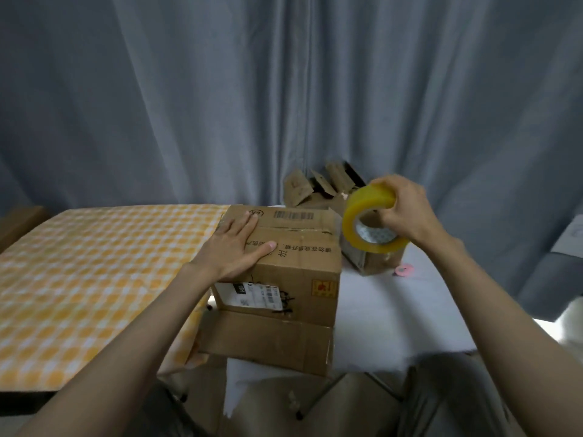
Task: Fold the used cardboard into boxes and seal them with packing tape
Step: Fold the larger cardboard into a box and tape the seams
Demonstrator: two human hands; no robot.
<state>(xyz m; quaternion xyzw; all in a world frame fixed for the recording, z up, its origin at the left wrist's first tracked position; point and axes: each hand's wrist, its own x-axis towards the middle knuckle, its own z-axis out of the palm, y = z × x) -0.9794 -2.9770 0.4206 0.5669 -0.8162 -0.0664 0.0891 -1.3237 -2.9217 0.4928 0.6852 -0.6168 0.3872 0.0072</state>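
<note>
1. Left hand (pixel 235 247) is lying flat, fingers (pixel 249 220) straight, pressing the closed top flaps of the cardboard box (pixel 284 279) at frame centre.
2. Right hand (pixel 407 212) is curling its fingers around the yellow packing tape roll (pixel 369 219), raised right of centre.
3. Box is sitting on the white tabletop (pixel 394 310), more boxes (pixel 318 187) behind.
4. Sealing is just starting, I'd say: next, free the tape end and stick it over the seam.

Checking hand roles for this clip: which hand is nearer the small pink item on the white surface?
Right. The right hand holds the tape roll in the air just above and behind the pink item. The left hand lies flat on the cardboard box, farther left.
</note>
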